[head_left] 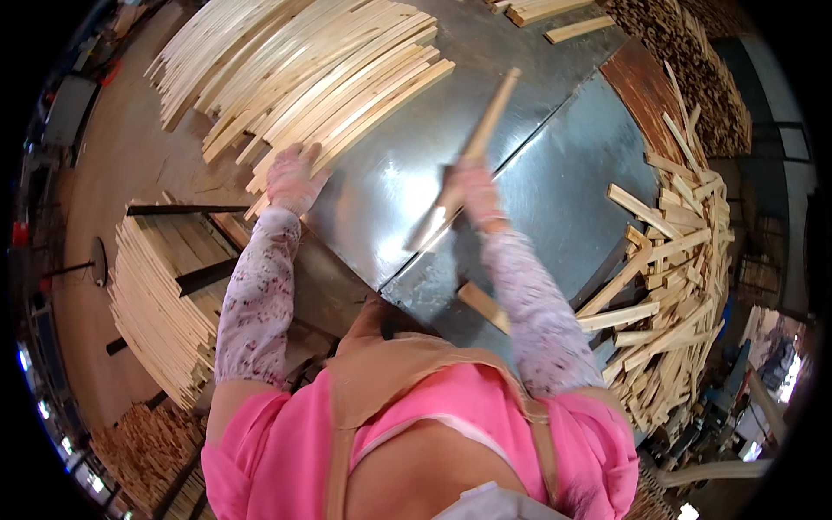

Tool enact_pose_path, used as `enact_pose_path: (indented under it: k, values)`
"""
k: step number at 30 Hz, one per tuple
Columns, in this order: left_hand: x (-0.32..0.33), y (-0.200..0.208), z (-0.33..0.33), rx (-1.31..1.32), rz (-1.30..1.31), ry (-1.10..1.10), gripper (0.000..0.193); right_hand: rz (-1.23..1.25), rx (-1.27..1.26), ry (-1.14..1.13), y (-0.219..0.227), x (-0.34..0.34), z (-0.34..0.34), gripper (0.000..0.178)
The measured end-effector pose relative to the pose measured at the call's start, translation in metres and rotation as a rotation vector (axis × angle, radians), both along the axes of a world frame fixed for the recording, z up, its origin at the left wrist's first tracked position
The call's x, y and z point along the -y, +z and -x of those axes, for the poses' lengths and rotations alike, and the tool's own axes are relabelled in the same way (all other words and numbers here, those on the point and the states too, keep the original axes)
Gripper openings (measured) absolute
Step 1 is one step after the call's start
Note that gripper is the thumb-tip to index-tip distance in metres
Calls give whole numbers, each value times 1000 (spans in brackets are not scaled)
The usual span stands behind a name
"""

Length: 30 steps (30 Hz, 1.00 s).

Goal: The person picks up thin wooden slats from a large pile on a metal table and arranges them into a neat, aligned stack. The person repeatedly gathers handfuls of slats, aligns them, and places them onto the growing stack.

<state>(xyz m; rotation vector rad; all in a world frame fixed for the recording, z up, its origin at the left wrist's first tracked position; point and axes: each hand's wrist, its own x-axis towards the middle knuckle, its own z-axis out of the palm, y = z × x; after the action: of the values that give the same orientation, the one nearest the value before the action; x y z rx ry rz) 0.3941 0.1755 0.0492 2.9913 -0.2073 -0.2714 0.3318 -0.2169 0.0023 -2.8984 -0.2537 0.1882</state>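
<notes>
My left hand [295,179], in a pale pinkish glove, rests on the near ends of a row of light wooden strips [347,104] lying side by side on the metal table. Its fingers are spread over the strip ends. In my right hand [477,192], also gloved and somewhat blurred, is a single wooden strip [492,113] held at its middle. That strip slants above the metal tabletop [373,186], its far end up and to the right, its near end smeared by motion. Just left of my right forearm a short wooden piece [483,306] lies on the table.
A tangled heap of wooden offcuts [676,260] covers the right side. Stacked strips on a black-barred rack [165,303] stand at the lower left. A few strips [579,29] lie at the far edge, near a rusty brown panel [637,91]. A seam crosses the tabletop.
</notes>
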Motion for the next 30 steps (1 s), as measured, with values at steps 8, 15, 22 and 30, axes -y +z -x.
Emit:
enact_pose_path:
  k: [8,15,22,30]
  values:
    - [-68,-59,-25,147,-76,-312,62,-739,-535,-211,46,-211,-36,66]
    - [110,-34,76,75,618,-417,57,-499,53,-882,35,54,209,47]
    - [326,11,283,-417,162,-1364,66,-259,559,-1878,43,201,499,58]
    - [338,-22,262,-408,459,-1111,68,-120,495,-1791,84,331,541,72]
